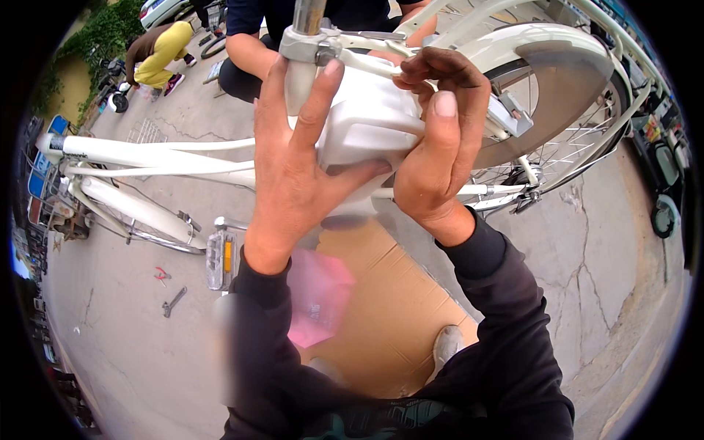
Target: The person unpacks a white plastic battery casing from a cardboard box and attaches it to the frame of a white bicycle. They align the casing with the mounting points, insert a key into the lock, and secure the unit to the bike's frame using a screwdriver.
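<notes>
A smooth white plastic casing (370, 121) sits at the middle of a white bicycle frame (169, 155). My left hand (293, 172) lies over the casing's left part with its fingers spread. Its thumb runs along the lower edge, while two fingers reach up by the silver seat-post clamp (308, 48). At the casing's right end, my right hand (444, 139) is cupped, thumb up and apart from the curled fingers. Nothing shows inside that hand. Its fingertips come close to the casing's upper right corner, and I cannot tell whether they touch it.
Right of my hands is the rear wheel (546, 110) with its translucent guard. A pedal (220, 258) juts out at left, near pliers (161, 274) and an adjustable wrench (174, 301). Cardboard (396, 293) and a pink sheet (319, 297) lie below. Another person (253, 59) crouches opposite.
</notes>
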`<state>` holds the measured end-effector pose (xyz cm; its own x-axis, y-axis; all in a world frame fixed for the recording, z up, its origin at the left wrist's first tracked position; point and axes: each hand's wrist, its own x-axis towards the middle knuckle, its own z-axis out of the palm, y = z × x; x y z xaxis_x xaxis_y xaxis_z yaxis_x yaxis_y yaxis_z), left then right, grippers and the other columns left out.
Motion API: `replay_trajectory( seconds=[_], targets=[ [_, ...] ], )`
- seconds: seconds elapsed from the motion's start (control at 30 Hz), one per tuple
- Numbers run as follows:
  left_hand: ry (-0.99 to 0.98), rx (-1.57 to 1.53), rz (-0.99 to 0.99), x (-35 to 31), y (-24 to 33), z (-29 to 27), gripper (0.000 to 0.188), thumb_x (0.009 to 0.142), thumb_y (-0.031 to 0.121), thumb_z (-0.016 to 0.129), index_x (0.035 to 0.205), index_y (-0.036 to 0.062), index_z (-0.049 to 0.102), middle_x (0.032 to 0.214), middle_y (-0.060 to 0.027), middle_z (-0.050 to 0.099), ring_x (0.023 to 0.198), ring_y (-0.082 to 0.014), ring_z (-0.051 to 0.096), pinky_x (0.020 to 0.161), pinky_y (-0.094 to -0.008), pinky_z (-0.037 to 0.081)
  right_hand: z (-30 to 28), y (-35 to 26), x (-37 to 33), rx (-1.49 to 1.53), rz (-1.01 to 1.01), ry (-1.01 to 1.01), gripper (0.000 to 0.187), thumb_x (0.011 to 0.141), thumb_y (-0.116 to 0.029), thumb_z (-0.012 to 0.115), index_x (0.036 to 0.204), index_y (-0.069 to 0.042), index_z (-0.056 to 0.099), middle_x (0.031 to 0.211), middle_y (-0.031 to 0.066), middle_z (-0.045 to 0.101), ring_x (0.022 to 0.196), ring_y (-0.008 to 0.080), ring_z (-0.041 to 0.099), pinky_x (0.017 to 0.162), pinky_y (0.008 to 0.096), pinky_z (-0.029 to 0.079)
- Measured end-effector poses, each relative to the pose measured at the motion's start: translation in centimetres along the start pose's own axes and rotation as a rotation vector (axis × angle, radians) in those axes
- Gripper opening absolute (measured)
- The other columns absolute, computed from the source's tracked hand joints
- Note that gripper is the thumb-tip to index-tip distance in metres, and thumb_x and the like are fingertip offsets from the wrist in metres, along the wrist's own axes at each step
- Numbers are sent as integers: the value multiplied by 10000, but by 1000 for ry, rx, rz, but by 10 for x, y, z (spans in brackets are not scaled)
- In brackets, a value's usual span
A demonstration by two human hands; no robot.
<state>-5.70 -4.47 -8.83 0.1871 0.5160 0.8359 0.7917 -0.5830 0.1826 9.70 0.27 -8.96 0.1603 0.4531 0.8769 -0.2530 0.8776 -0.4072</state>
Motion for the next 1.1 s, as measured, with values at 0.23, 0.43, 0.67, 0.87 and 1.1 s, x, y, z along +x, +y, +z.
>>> replay_trajectory(
  seconds=[0.23,0.43,0.67,0.87,1.1],
  targets=[
    [-85,26,-32,15,15,-13,815,613,214,957,1326,160,565,1550,-355,292,1273,-481,558,965,-464,540,-12,-4,-48,-138,152,266,453,1034,-175,462,1410,62,373,1316,188,520,1188,244,535,1065,401,419],
    [-148,345,-32,28,52,-23,797,663,200,907,1377,129,559,1605,-262,314,1483,-449,332,1174,-515,337,2,-6,-95,-129,554,239,461,1034,-280,598,1345,54,538,1220,208,587,1112,330,601,930,398,495],
    [-671,684,357,90,55,-23,382,813,320,808,1024,29,676,1412,-191,591,1169,-391,643,945,-451,519,24,-8,-98,-213,472,388,480,899,-109,736,1346,20,620,1175,191,592,1041,350,572,894,407,491],
    [-729,610,305,88,39,-26,425,846,421,800,957,19,719,1370,-211,619,1062,-342,687,847,-389,563,40,-17,-175,-83,742,397,594,953,-180,685,1446,45,440,1376,241,489,1259,409,514,1048,461,439],
    [-798,703,378,93,35,-37,477,881,526,748,940,54,717,1437,-261,551,1126,-396,674,820,-426,582,29,11,-189,68,1041,323,441,1018,-321,620,1276,26,536,1223,212,600,1113,359,624,931,452,502]
  ],
)
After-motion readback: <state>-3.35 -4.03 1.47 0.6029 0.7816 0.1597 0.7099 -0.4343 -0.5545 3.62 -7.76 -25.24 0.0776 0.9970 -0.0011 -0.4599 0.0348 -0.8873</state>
